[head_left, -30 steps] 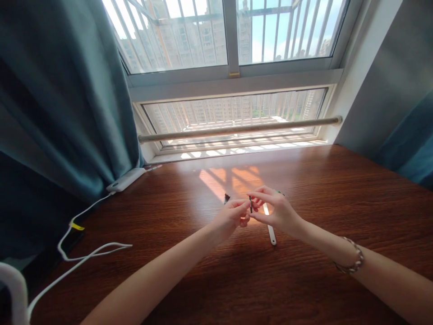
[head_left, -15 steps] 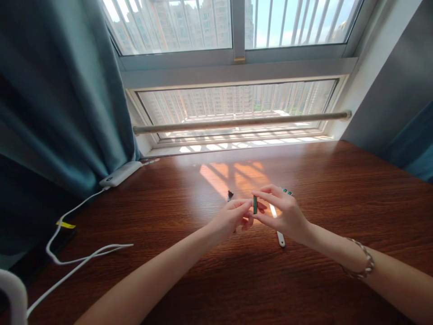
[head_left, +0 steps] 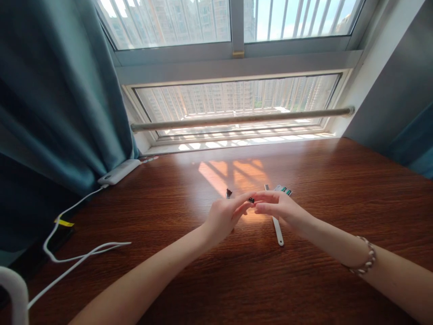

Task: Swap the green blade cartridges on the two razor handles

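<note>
My left hand [head_left: 221,217] and my right hand [head_left: 281,208] meet fingertip to fingertip just above the wooden table [head_left: 237,280]. Both pinch a small dark piece [head_left: 251,199] between them, and only its end shows. Under my right hand lies a slim white stick [head_left: 278,230], partly hidden by the fingers. A small dark clip-like bit [head_left: 228,193] rests on the table just beyond my left hand. Small green and white pieces [head_left: 283,188] lie just beyond my right hand. My right wrist wears a beaded bracelet [head_left: 366,262].
A white power bank [head_left: 119,172] sits at the far left of the table by the teal curtain [head_left: 61,99], with white cables [head_left: 81,257] trailing toward the near left corner. A window with a rail [head_left: 240,119] runs along the far edge.
The small green-dark piece stood upright in my right fingers; now it is turned end-on and lower, pinched by both hands. The view has tilted down a little.
</note>
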`<state>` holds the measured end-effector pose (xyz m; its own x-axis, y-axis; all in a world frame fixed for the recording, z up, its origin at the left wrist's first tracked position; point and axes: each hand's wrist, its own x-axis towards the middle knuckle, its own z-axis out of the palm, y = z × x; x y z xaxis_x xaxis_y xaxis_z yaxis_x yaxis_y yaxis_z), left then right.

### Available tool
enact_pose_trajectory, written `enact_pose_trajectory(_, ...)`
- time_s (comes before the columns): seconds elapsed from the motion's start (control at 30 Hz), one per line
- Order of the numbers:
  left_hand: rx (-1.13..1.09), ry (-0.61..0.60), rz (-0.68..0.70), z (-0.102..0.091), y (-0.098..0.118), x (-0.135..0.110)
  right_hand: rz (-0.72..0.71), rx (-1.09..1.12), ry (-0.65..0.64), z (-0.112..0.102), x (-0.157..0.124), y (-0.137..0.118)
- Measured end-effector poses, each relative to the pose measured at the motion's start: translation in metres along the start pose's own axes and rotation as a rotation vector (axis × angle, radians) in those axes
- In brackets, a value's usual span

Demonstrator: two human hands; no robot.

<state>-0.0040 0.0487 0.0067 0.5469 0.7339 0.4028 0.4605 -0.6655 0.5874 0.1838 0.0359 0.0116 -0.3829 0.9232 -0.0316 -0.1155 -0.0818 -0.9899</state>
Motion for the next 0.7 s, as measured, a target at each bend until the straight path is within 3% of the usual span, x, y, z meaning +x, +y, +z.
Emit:
enact_pose_trajectory(0.27,0.05,-0.059,0.03,-0.001,0.005,-0.002,-0.035,0.092,-0.086,0.003,0.001,0.006)
enact_pose_trajectory(0.43,0.087,-0.071,0.004,0.001,0.006,-0.003,-0.033,0.136,-0.024,0.005,0.001,0.012)
enact_pose_trajectory(0.6,0.398,0.061,-0.269,0.0,-0.009,0.004,-0.091,0.119,0.173,-0.001,0.003,0.012)
enact_pose_trajectory(0.7,0.608,-0.014,-0.454,-0.004,-0.026,0.01,-0.139,0.102,0.209,-0.004,0.006,0.012)
